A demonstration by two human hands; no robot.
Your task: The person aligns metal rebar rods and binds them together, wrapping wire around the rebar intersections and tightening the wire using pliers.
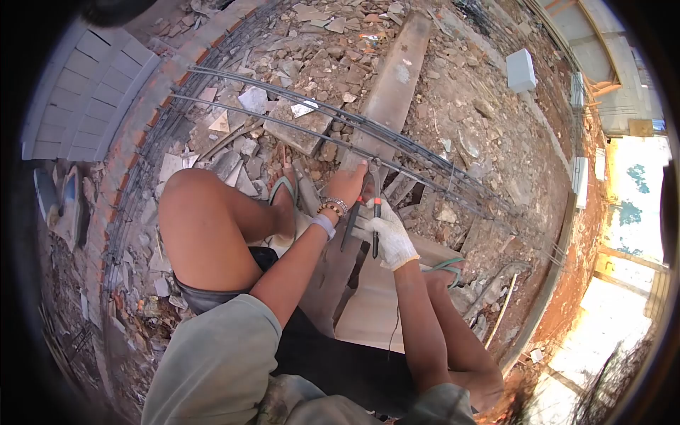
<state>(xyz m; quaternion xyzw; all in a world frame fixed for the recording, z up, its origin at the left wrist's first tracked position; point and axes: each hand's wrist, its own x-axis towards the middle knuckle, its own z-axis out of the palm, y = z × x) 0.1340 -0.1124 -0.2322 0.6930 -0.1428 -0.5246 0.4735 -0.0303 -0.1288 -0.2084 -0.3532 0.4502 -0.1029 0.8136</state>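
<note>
My right hand [386, 234], in a white knit glove, is closed on the handles of tower pincers [376, 212], dark-handled with red bands. The pincers' jaws point up toward the thin steel bars [397, 168] that cross in front of me. My left hand [346, 185], bare with beaded bracelets and a watch strap [324, 225] at the wrist, is beside the jaws. Its fingers are pressed together close to the nearest bar; what is between them is too small to make out. A wooden plank [400, 78] lies beneath the bars, running away from me.
Broken concrete and tile rubble [319, 57] covers the ground around my sandalled feet. A low brick edge [127, 170] runs along the left, with grey panels [88, 92] beyond. A pale block [520, 71] lies at the upper right.
</note>
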